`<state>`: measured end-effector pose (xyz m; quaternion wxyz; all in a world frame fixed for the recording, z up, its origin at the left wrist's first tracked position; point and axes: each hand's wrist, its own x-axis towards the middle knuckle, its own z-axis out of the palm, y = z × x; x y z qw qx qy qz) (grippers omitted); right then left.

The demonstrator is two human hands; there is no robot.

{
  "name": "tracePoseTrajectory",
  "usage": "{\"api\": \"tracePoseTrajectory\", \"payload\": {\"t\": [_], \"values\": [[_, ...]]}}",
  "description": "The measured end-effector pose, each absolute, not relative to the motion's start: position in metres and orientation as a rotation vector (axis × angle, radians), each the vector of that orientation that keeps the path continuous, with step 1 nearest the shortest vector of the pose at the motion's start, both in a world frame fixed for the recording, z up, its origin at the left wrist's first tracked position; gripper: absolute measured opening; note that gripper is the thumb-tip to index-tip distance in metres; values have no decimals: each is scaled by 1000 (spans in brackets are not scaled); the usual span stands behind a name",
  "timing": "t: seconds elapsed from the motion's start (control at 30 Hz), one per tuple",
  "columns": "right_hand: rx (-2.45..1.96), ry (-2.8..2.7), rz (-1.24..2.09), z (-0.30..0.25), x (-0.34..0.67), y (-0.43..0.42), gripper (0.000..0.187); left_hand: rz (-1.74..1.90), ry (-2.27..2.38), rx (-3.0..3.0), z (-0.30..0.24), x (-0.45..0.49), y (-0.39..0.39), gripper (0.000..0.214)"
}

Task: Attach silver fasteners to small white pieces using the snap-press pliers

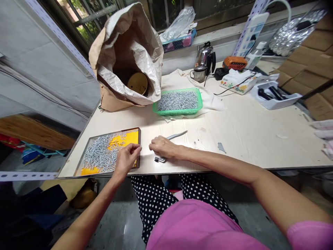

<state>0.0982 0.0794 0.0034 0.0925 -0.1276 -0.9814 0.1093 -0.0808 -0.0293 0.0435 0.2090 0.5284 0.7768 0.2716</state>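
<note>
My left hand (125, 159) is over the right side of a shallow tray (139, 147) with a yellow bottom. Its thumb and forefinger pinch a tiny shiny piece, too small to make out clearly. Many small silvery metal pins (100, 154) lie heaped in that tray. On the tabletop just to the right, my right hand (164, 147) is closed with its fingertips turned down; what they hold, if anything, is hidden. A slim grey pointed tool (177, 134) shows behind that hand. Close below it lies a small metal clipper-like tool (160, 159).
A green plastic basket (177, 111) full of similar metal pieces stands further back. Beside it is a large open paper sack (114, 99). An electric kettle (205, 55), metal cup (199, 74), orange battery (235, 63), tissue pack (238, 82) and white tray (275, 100) line the back right.
</note>
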Motion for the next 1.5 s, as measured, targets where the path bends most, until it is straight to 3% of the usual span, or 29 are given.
{"api": "tracePoseTrajectory", "payload": {"t": [0.17,0.33,0.53,0.67,0.77,0.97,1.4,1.5], "values": [[-805,-2424,218,65,119,159,29,671,1975,1229,27,-55,-27,42],[-1005,-2318,98,96,160,195,24,533,1927,1221,7,-46,-12,36],[-861,-2699,509,44,200,98,22,344,1904,1293,9,-45,1,33],[-893,-2875,599,8,208,54,25,242,1894,1225,15,-42,9,34],[-982,-2934,566,-3,206,51,13,211,1836,1152,18,-41,13,38],[-934,-2941,556,0,207,57,24,155,1708,1070,19,-38,12,48],[-888,-2880,509,-17,208,53,22,129,1699,1074,18,-35,14,46],[-886,-2875,542,-12,211,57,14,155,1708,1063,16,-34,11,45]]}}
